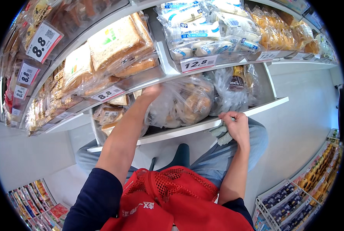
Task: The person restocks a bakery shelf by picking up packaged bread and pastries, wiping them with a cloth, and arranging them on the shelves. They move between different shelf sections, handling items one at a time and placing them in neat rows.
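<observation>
A white drawer [202,125] is pulled out below the bread shelf, over my knees. My left hand [152,92] reaches into it at the back, beside a clear plastic bag of round bread [195,101]. Its fingers are hidden under the shelf edge and behind plastic, so I cannot see whether they grip anything. At the drawer's front edge, right of the middle, my right hand [236,125] is closed on a crumpled grey-green cloth [222,134]. Another clear bag [230,90] with brown packages fills the drawer's right part, and packed bread slices [109,115] lie at its left.
Above the drawer, the shelf holds bagged sliced loaves [118,40], white wrapped breads [197,29] and golden buns [274,27]. Price tags [199,63] line its edge. Behind me to the right stands a white rack [274,204] of packaged goods; more packages [37,200] stand lower left.
</observation>
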A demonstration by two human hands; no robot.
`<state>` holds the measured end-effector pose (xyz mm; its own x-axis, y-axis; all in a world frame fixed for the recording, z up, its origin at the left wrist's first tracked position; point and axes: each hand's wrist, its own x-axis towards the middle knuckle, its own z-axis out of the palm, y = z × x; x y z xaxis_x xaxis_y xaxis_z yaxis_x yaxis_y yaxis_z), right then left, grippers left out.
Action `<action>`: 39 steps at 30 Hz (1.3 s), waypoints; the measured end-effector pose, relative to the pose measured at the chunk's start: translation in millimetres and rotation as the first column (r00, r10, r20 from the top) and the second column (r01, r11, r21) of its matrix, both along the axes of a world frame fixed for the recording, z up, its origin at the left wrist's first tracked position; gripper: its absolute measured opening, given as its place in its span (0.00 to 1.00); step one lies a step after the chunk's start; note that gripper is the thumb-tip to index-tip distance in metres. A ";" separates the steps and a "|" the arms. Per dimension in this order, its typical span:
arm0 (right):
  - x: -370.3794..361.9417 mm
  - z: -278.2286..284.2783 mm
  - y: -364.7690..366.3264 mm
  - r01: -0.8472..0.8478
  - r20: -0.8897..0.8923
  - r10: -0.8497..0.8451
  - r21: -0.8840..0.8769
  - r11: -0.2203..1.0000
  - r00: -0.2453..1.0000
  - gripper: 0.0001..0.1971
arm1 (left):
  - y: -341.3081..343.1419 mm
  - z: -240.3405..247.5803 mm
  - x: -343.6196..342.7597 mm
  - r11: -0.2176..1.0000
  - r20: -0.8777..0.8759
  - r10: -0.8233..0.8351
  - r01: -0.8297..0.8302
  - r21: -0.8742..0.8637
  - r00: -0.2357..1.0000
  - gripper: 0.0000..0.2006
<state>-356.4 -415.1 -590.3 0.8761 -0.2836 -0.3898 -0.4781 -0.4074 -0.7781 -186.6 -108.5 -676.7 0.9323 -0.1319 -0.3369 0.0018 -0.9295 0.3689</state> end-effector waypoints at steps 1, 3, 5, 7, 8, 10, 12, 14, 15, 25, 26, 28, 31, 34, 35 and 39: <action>-1.0 -4.4 -2.3 0.003 0.024 -0.003 0.022 1.000 1.000 0.12 | -0.2 9.5 -4.2 0.999 -0.015 0.034 -0.034 0.003 0.999 0.19; -1.6 -7.1 -2.8 0.004 0.063 -0.008 0.068 0.998 0.998 0.13 | 3.9 13.8 -7.2 0.995 -0.036 0.097 -0.096 0.022 0.995 0.19; -0.5 -6.9 -1.5 0.002 0.092 -0.013 0.118 0.993 0.996 0.12 | 14.2 9.7 -8.3 0.987 -0.046 0.154 -0.151 0.052 0.987 0.19; -0.1 -4.0 -2.7 0.005 0.052 -0.012 0.137 0.991 0.999 0.12 | 21.8 15.0 -9.4 0.974 -0.113 0.228 -0.225 0.035 0.967 0.19; 0.0 -2.6 -3.3 0.007 0.031 -0.011 0.146 0.989 0.999 0.12 | 25.9 17.3 -10.4 0.965 -0.146 0.264 -0.263 0.028 0.953 0.19; -0.4 -2.2 -4.8 -0.007 0.031 0.002 0.156 0.988 1.000 0.12 | 34.6 13.5 -15.7 0.967 0.026 0.255 -0.255 -0.009 0.967 0.19; -1.8 -2.5 -6.3 -0.012 0.024 0.008 0.172 0.985 1.000 0.12 | 49.9 -1.5 -14.4 0.964 0.117 0.260 -0.264 0.023 0.959 0.19; -2.2 -3.9 -6.8 -0.007 0.008 0.006 0.196 0.981 1.000 0.12 | 60.5 -12.1 -12.8 0.949 0.124 0.291 -0.302 0.087 0.949 0.17; -2.3 -3.2 -6.4 -0.003 0.006 0.002 0.203 0.979 1.000 0.12 | 62.9 -12.7 -13.4 0.936 0.122 0.330 -0.341 0.089 0.936 0.16; 0.4 11.4 3.0 -0.006 -0.068 0.007 0.012 1.000 0.998 0.12 | 29.4 13.0 -23.3 0.021 -0.550 0.731 -0.820 -0.573 0.403 0.11; 3.2 21.2 8.7 -0.031 -0.121 0.019 -0.096 0.995 0.992 0.13 | 17.8 12.8 -32.0 -0.091 -0.656 0.636 -0.805 -0.587 0.406 0.11; 8.2 33.2 19.9 -0.101 -0.126 0.074 -0.224 0.969 0.989 0.14 | -7.2 14.1 -53.4 -0.189 -0.749 0.448 -0.767 -0.613 0.488 0.12; 16.4 30.3 34.5 -0.162 0.201 0.276 -0.448 0.879 0.940 0.24 | -67.2 57.5 -79.6 -0.119 -0.660 0.274 -0.656 -0.745 0.700 0.13; 26.1 10.0 49.5 -0.237 0.204 0.417 -0.573 0.784 0.886 0.35 | -114.7 98.0 -115.9 0.380 -0.241 0.110 -0.265 -0.886 0.964 0.11; 30.0 2.3 50.0 -0.277 0.131 0.430 -0.594 0.755 0.893 0.38 | -126.1 103.1 -125.7 0.491 0.012 0.107 -0.042 -0.870 0.994 0.11; 35.0 -19.5 29.7 -0.281 0.424 0.445 -0.394 0.875 0.789 0.22 | -121.7 124.1 -144.5 0.626 0.288 -0.124 0.300 -0.720 0.949 0.13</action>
